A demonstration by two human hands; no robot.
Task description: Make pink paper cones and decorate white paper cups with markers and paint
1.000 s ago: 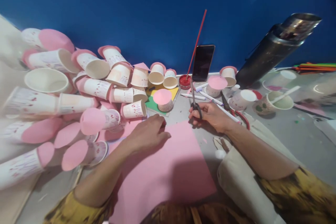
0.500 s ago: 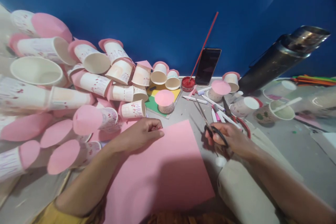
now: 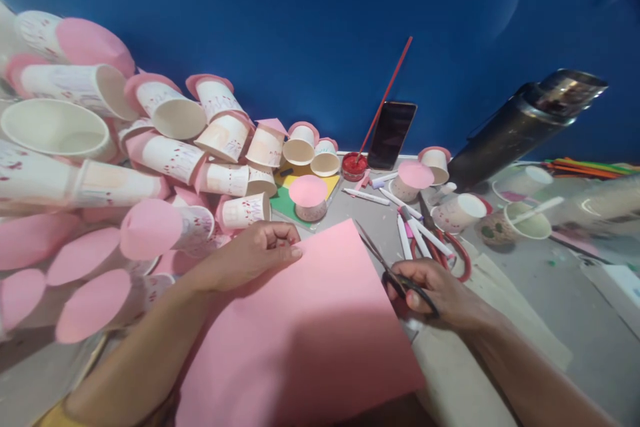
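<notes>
A large sheet of pink paper [image 3: 320, 307] spreads in front of me, its lower part in shadow. My left hand [image 3: 263, 250] pinches the sheet near its upper left edge between thumb and fingers. In my right hand [image 3: 430, 290] are scissors [image 3: 387, 263] with black handles, fingers wrapped round the loops. The blades point up and left, close beside the paper's upper right edge. Just beyond the sheet stands a small paper cup with a round pink top [image 3: 307, 192], on a green and yellow card [image 3: 287, 203].
Many paper cups with pink discs [image 3: 153, 227] pile up at the left. Several white markers [image 3: 367, 196], red-handled scissors [image 3: 463, 257], a paint pot [image 3: 354, 167] with a brush, a phone [image 3: 394, 133] and a dark flask [image 3: 525, 127] stand at the back and right.
My right hand has brought the scissors closer to the sheet's right edge, and the blades look less spread. The sheet sits slightly higher, with my left hand still pinching it. The view has shifted a little.
</notes>
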